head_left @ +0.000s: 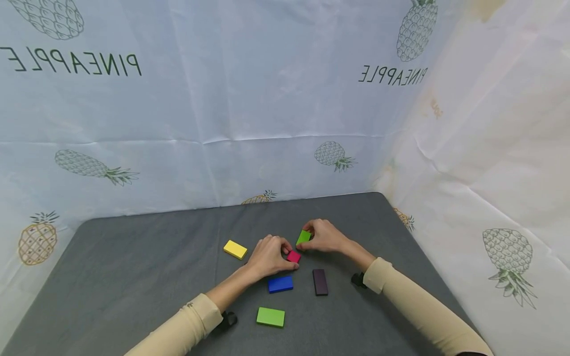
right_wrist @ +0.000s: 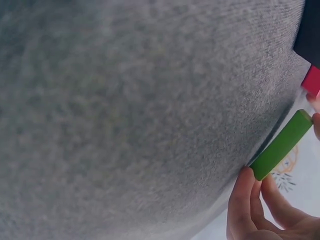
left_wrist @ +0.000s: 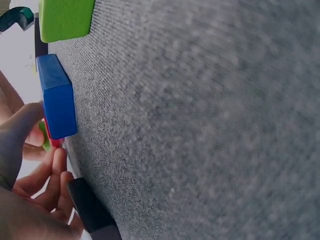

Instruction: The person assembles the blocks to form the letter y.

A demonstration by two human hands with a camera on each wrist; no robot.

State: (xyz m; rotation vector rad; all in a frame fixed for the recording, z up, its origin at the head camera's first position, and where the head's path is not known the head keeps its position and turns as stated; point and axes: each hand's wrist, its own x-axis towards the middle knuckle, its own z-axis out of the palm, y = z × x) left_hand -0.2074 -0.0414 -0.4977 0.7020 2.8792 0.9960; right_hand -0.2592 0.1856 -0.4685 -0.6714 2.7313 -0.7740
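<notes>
In the head view, my left hand [head_left: 268,255] pinches a small red block [head_left: 293,256] between thumb and fingers, just above or on the grey cloth. To the right of it, my right hand [head_left: 327,236] holds a light green block [head_left: 304,238] by its ends, thumb nearer me. The right wrist view shows that green block [right_wrist: 282,145] tilted, with fingertips at both ends. The red block [right_wrist: 312,81] appears at that view's right edge. A blue block [head_left: 280,284] lies just below the left hand; in the left wrist view this blue block [left_wrist: 59,100] partly hides the red one.
A yellow block [head_left: 235,249] lies left of the left hand. Nearer the front are a second green block [head_left: 270,317] and a dark purple block [head_left: 320,282]. Pineapple-print cloth [head_left: 285,109] hangs behind the grey-covered table [head_left: 147,267] and along its right side.
</notes>
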